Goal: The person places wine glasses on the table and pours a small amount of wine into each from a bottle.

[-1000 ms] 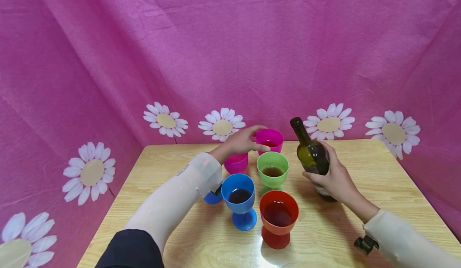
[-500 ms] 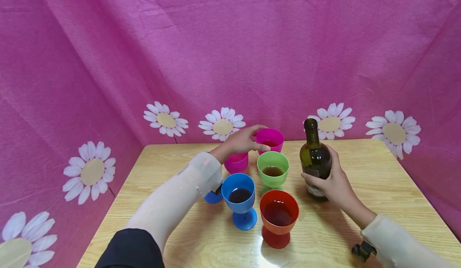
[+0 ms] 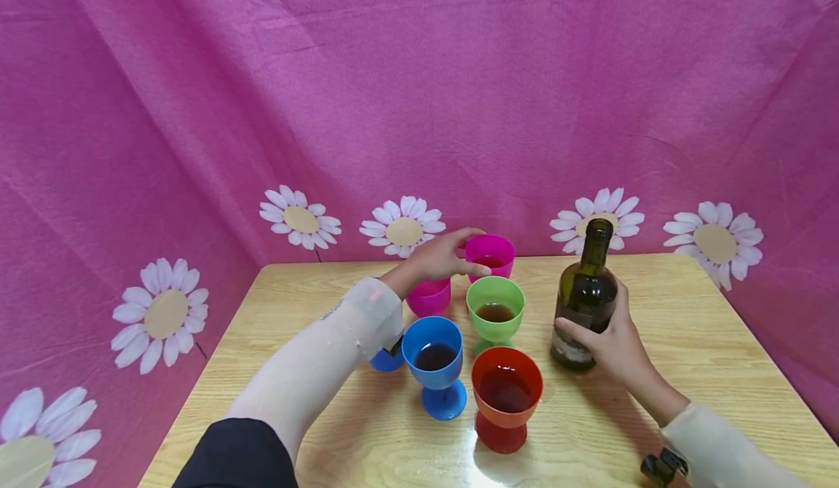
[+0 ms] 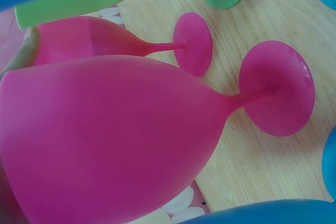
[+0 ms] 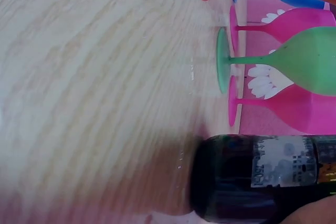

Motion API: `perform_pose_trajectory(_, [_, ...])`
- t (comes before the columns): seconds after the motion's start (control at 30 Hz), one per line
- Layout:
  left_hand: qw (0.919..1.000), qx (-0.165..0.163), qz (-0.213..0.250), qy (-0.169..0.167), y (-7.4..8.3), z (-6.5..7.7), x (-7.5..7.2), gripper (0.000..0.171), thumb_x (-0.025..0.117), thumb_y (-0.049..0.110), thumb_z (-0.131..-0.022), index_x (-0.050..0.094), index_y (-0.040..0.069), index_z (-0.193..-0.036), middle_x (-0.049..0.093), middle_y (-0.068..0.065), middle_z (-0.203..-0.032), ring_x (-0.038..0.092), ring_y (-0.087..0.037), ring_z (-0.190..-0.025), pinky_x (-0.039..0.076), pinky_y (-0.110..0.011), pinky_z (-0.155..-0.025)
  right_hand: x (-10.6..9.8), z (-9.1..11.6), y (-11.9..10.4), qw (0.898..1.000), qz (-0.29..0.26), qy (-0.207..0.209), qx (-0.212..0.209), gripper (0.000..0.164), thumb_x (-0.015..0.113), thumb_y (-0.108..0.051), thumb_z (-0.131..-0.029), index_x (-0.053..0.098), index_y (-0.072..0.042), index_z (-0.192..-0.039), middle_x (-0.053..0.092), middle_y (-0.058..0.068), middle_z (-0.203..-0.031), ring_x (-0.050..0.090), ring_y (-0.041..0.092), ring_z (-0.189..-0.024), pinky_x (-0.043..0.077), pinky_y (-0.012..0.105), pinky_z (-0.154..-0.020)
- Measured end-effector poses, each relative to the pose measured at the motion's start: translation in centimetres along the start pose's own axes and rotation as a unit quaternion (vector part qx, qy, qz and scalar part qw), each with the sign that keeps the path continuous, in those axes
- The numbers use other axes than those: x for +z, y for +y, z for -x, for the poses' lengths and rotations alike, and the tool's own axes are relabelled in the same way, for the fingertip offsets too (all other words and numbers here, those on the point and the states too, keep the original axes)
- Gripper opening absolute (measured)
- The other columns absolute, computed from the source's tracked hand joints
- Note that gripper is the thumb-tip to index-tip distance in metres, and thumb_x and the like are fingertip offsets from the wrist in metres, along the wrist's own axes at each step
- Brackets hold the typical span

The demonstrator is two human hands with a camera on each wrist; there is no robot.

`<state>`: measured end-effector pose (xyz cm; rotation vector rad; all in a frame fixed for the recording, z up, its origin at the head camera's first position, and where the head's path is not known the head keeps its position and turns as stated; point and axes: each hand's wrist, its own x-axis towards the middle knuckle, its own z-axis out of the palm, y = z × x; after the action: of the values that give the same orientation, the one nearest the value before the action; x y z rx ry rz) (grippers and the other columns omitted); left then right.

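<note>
My left hand (image 3: 440, 256) holds the far pink goblet (image 3: 498, 246) at its rim, thumb on the near side and fingers behind. Red liquid shows inside that goblet. A second pink goblet (image 4: 121, 135) stands close under my left wrist and fills much of the left wrist view. At the right, my right hand (image 3: 609, 339) grips a dark green wine bottle (image 3: 585, 295) round its body, fingers behind and thumb in front. The bottle is nearly upright, its neck leaning slightly right. Its base (image 5: 205, 182) is at or just above the tabletop; I cannot tell which.
A green goblet (image 3: 496, 306), a blue goblet (image 3: 429, 379) and a red goblet (image 3: 501, 422) stand between my arms, each with dark liquid. Another blue goblet (image 3: 387, 361) is mostly hidden by my left forearm. A pink flowered cloth (image 3: 524, 109) hangs behind the wooden table (image 3: 688, 313).
The bottle has gone from leaning left to nearly upright and shifted right, with my right hand still round it. My left hand and the goblets have not visibly moved.
</note>
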<state>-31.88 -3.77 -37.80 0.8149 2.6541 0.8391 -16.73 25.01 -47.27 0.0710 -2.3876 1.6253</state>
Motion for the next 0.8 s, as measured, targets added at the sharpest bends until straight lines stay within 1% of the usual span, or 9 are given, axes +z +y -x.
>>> perform_pose_trajectory(0.03, [1.0, -0.001, 0.001, -0.001, 0.0, 0.02, -0.01, 0.085, 0.079, 0.052, -0.087, 0.04, 0.025, -0.158, 0.054, -0.008, -0.151, 0.054, -0.029, -0.135, 0.05, -0.049, -0.105, -0.02, 0.12, 0.08, 1.0, 0.0, 0.001, 0.001, 0.111, 0.083, -0.021, -0.09, 0.0, -0.026, -0.163, 0.036, 0.022, -0.154, 0.039, 0.041, -0.138, 0.03, 0.067, -0.113])
perform_pose_trajectory(0.17, [1.0, -0.002, 0.005, -0.006, 0.02, 0.06, -0.06, 0.086, 0.079, 0.053, -0.087, 0.039, 0.025, -0.159, 0.053, -0.008, -0.152, 0.054, -0.029, -0.135, 0.05, -0.049, -0.105, -0.08, 0.56, 0.36, 1.0, 0.002, 0.007, 0.01, 0.11, 0.081, -0.02, -0.091, -0.002, -0.033, -0.163, 0.037, 0.019, -0.155, 0.039, 0.037, -0.137, 0.031, 0.055, -0.115])
perform_pose_trajectory(0.27, [0.9999, -0.002, 0.011, -0.009, 0.02, 0.11, -0.09, 0.087, 0.079, 0.052, -0.087, 0.039, 0.025, -0.159, 0.053, -0.009, -0.152, 0.053, -0.03, -0.136, 0.05, -0.049, -0.105, -0.09, 0.73, 0.44, 1.0, 0.001, 0.011, 0.01, 0.11, 0.081, -0.021, -0.091, -0.002, -0.035, -0.162, 0.038, 0.019, -0.155, 0.039, 0.038, -0.137, 0.031, 0.056, -0.115])
perform_pose_trajectory(0.33, [0.9998, -0.002, 0.015, -0.011, 0.03, 0.13, -0.11, 0.086, 0.079, 0.051, -0.087, 0.038, 0.024, -0.159, 0.053, -0.009, -0.152, 0.053, -0.03, -0.136, 0.05, -0.049, -0.106, -0.08, 0.76, 0.47, 1.0, -0.004, 0.011, 0.008, 0.11, 0.081, -0.02, -0.091, -0.002, -0.035, -0.162, 0.037, 0.021, -0.155, 0.039, 0.038, -0.137, 0.029, 0.062, -0.115])
perform_pose_trajectory(0.4, [0.9998, 0.0, 0.017, -0.013, 0.07, 0.18, -0.13, 0.087, 0.079, 0.05, -0.088, 0.038, 0.024, -0.16, 0.053, -0.01, -0.152, 0.053, -0.03, -0.136, 0.05, -0.049, -0.106, -0.06, 0.78, 0.51, 1.0, -0.002, 0.012, 0.008, 0.11, 0.081, -0.02, -0.091, -0.001, -0.035, -0.163, 0.038, 0.02, -0.154, 0.04, 0.032, -0.137, 0.03, 0.058, -0.116])
perform_pose_trajectory(0.5, [0.9997, 0.003, 0.019, -0.014, 0.14, 0.19, -0.16, 0.087, 0.079, 0.049, -0.088, 0.037, 0.022, -0.16, 0.052, -0.011, -0.152, 0.053, -0.031, -0.136, 0.049, -0.049, -0.107, -0.02, 0.83, 0.62, 1.0, 0.006, 0.014, 0.009, 0.109, 0.081, -0.021, -0.091, 0.0, -0.034, -0.163, 0.04, 0.018, -0.153, 0.042, 0.015, -0.133, 0.033, 0.037, -0.114])
perform_pose_trajectory(0.57, [0.9996, 0.004, 0.023, -0.017, 0.21, 0.23, -0.21, 0.089, 0.078, 0.048, -0.089, 0.036, 0.02, -0.161, 0.051, -0.012, -0.153, 0.053, -0.031, -0.137, 0.049, -0.048, -0.108, 0.0, 0.84, 0.71, 1.0, 0.009, 0.016, 0.005, 0.108, 0.081, -0.02, -0.091, 0.001, -0.034, -0.163, 0.041, 0.017, -0.152, 0.042, 0.005, -0.128, 0.034, 0.023, -0.107])
perform_pose_trajectory(0.63, [0.9993, 0.003, 0.03, -0.022, 0.28, 0.25, -0.3, 0.09, 0.078, 0.047, -0.089, 0.034, 0.019, -0.162, 0.049, -0.013, -0.155, 0.053, -0.032, -0.137, 0.049, -0.048, -0.108, 0.01, 0.83, 0.77, 1.0, 0.009, 0.017, 0.0, 0.108, 0.081, -0.019, -0.091, 0.001, -0.034, -0.163, 0.042, 0.017, -0.151, 0.041, -0.001, -0.125, 0.034, 0.015, -0.101])
perform_pose_trajectory(0.8, [0.9973, -0.002, 0.054, -0.05, 0.46, 0.29, -0.89, 0.095, 0.079, 0.041, -0.09, 0.026, 0.017, -0.165, 0.043, -0.014, -0.16, 0.052, -0.033, -0.137, 0.05, -0.046, -0.108, 0.03, 0.75, 0.79, 1.0, 0.003, 0.017, -0.01, 0.107, 0.081, -0.017, -0.091, 0.002, -0.034, -0.162, 0.042, 0.016, -0.149, 0.043, -0.003, -0.123, 0.035, 0.01, -0.097])
